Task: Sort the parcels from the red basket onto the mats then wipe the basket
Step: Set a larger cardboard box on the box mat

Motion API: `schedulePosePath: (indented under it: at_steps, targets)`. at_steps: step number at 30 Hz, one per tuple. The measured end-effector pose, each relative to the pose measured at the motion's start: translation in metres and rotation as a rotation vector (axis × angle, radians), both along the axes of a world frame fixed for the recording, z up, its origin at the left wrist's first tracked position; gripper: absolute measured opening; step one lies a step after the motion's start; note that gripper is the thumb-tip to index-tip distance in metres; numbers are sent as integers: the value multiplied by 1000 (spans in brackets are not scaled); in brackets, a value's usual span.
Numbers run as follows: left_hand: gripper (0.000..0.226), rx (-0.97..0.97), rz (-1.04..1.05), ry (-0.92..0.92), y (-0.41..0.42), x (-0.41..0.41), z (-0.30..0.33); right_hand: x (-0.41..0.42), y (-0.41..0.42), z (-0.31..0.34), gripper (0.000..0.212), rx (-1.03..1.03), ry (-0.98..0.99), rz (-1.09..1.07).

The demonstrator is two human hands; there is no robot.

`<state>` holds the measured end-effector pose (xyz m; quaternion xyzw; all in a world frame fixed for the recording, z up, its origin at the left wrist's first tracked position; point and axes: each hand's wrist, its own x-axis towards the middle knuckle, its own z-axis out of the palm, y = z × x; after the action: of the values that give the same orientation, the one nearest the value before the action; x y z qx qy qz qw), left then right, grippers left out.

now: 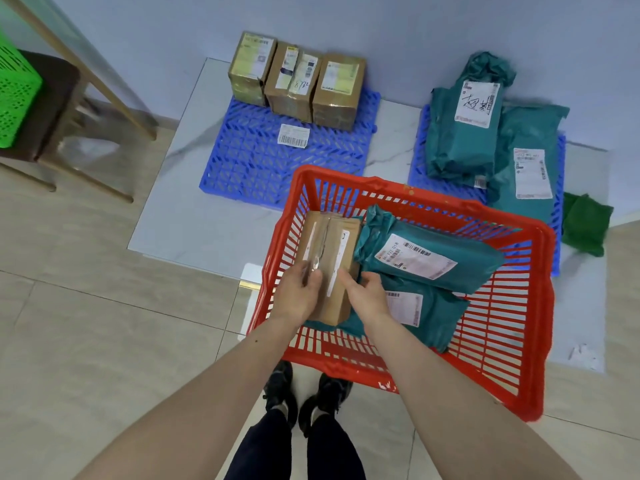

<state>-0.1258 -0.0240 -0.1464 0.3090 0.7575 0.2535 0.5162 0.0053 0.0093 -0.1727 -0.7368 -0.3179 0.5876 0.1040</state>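
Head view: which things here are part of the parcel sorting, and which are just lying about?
Part of the job:
red basket
cardboard box held by left hand and right hand
teal bags in the basket
left blue mat with three boxes
right blue mat with teal bags
green cloth, probably for wiping

Lying about:
green crate
stool
loose label

Red slatted basket (pixel 512 327). Brown cardboard box (pixel 329 258) with clear tape. Teal bags (pixel 429 258), white barcode labels. Blue lattice mats (pixel 256 161). Three tan boxes (pixel 298 81) with white and yellow labels. Dark green cloth (pixel 585 223). Bright green perforated crate (pixel 14 95). Beige floor tiles; white marbled slab (pixel 194 216).
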Motion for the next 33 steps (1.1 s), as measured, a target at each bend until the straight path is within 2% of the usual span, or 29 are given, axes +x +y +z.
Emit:
schedulePosePath:
  at_steps: [3,6,11,16,24,33]
  targets:
    - [33,-30,42,-27,-5,0,-9,-2,-1,-11,88,-52,32,-10]
    - [33,-44,50,-33,-9,-1,-13,-1,0,-18,89,-78,55,-22]
    - [20,-19,59,-78,-9,-2,-10,1,2,-16,77,-62,60,12]
    - [38,-28,44,-85,-9,0,-5,2,2,-15,67,-44,75,7]
    - [37,-40,29,-58,-12,3,3,7,1,-5,58,-43,107,-69]
    - [43,33,27,-59,-10,5,38,20,-5,31,42,13,150,-90]
